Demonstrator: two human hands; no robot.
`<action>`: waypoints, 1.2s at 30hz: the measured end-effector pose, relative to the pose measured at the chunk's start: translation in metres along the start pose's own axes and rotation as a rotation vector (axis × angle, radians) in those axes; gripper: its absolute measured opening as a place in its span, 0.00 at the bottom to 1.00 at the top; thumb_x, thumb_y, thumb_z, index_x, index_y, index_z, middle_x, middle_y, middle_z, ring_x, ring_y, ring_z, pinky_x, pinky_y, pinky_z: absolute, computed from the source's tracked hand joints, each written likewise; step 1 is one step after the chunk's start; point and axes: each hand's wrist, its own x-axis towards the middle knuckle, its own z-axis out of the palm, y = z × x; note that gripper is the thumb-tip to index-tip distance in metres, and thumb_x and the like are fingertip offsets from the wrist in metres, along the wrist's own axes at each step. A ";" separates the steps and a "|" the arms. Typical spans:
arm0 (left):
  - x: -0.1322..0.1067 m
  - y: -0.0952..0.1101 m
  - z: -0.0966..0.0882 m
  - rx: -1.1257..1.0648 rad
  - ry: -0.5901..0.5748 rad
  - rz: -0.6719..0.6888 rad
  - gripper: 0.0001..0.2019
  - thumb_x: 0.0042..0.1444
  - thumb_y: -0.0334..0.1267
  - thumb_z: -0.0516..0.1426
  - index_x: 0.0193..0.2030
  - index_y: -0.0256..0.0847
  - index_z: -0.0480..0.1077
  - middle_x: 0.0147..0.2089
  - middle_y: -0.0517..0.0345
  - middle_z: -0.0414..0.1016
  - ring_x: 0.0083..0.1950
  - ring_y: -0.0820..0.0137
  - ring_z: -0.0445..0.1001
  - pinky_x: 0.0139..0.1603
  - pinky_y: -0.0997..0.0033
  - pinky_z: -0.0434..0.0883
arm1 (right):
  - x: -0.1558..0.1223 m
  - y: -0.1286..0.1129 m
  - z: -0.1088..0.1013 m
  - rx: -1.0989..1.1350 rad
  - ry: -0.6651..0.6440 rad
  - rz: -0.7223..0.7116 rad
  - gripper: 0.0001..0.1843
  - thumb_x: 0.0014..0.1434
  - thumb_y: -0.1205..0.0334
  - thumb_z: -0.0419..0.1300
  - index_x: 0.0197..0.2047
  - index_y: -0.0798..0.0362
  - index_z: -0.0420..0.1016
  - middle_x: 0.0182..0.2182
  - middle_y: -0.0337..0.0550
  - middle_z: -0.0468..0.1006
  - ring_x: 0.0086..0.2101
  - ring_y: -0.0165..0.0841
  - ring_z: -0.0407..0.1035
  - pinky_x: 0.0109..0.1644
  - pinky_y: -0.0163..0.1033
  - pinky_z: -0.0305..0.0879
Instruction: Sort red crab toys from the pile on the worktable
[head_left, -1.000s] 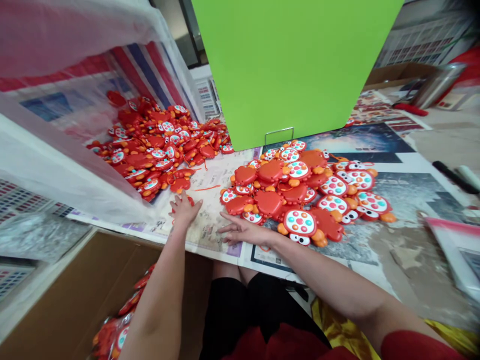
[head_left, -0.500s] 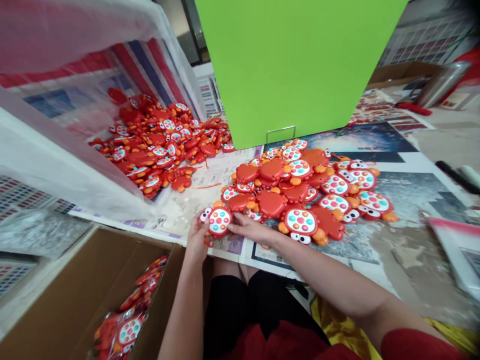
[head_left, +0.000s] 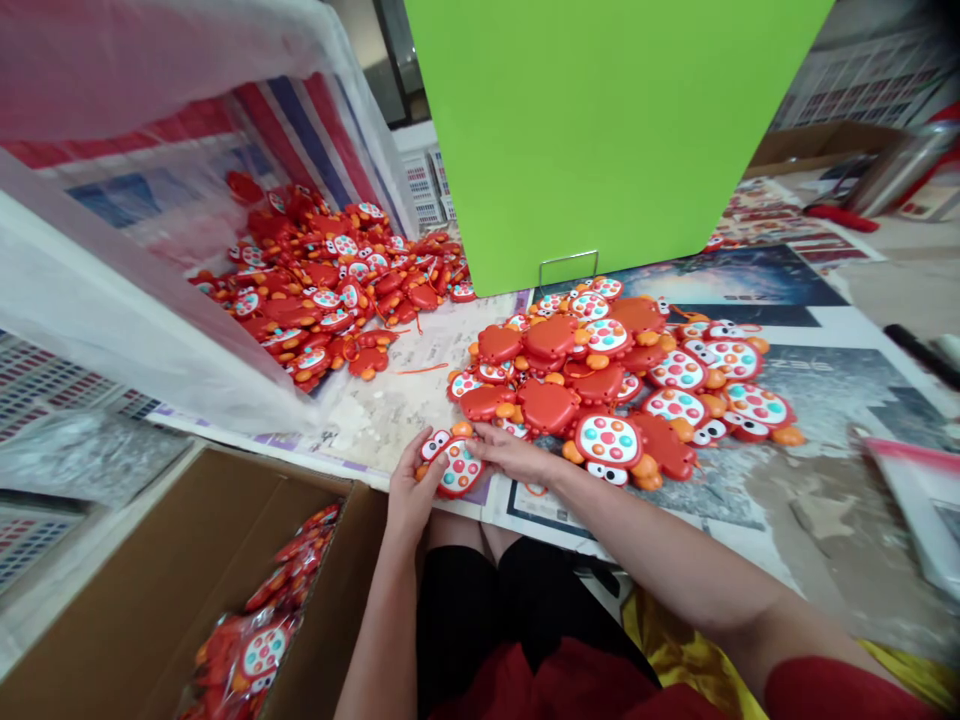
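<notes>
Pointing its eyes [head_left: 435, 443] leftward and away: one crab toy [head_left: 460, 468], face up, long axis unclear; your left hand [head_left: 409, 497] and right hand [head_left: 517, 455] pinch it, forearms [head_left: 390, 610] angled inward.

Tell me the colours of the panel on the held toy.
The panel is white with pink, orange and teal dots, best seen in the head view.

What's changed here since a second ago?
The left hand drew back from near the left heap, toward the person and rightward, with a red toy. The right hand, open and empty before, now holds the toy too. The left heap, right pile and green board stayed put.
</notes>
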 end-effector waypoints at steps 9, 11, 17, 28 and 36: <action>-0.008 -0.005 0.002 0.043 0.019 0.047 0.43 0.50 0.50 0.65 0.70 0.44 0.52 0.55 0.45 0.73 0.47 0.61 0.78 0.47 0.61 0.77 | 0.000 -0.002 0.005 -0.068 0.060 -0.055 0.23 0.56 0.48 0.67 0.49 0.53 0.69 0.41 0.41 0.76 0.39 0.32 0.73 0.42 0.36 0.73; -0.013 -0.008 0.005 0.028 0.026 0.068 0.50 0.47 0.47 0.68 0.71 0.46 0.45 0.60 0.43 0.69 0.51 0.60 0.76 0.51 0.60 0.75 | 0.001 0.000 0.005 -0.040 0.070 -0.075 0.24 0.55 0.47 0.67 0.48 0.53 0.69 0.41 0.42 0.76 0.39 0.32 0.73 0.42 0.37 0.73; -0.014 0.000 0.020 0.033 0.099 0.160 0.53 0.45 0.43 0.69 0.72 0.45 0.42 0.65 0.41 0.62 0.59 0.56 0.71 0.58 0.57 0.71 | 0.002 0.001 0.002 0.063 -0.012 -0.064 0.32 0.51 0.53 0.71 0.56 0.50 0.65 0.50 0.45 0.75 0.45 0.35 0.74 0.46 0.40 0.74; 0.043 0.070 0.064 0.432 -0.363 0.526 0.28 0.56 0.34 0.59 0.64 0.50 0.65 0.69 0.53 0.57 0.70 0.57 0.57 0.65 0.58 0.65 | 0.005 0.004 0.002 -0.002 -0.057 -0.031 0.38 0.47 0.48 0.73 0.57 0.54 0.68 0.47 0.49 0.77 0.42 0.34 0.75 0.48 0.40 0.72; 0.143 0.062 0.022 0.850 -0.192 0.623 0.20 0.59 0.37 0.55 0.59 0.38 0.68 0.60 0.45 0.69 0.62 0.59 0.66 0.64 0.57 0.63 | 0.003 0.000 0.001 0.128 -0.038 0.070 0.43 0.51 0.54 0.72 0.65 0.51 0.58 0.47 0.49 0.77 0.40 0.34 0.77 0.50 0.44 0.71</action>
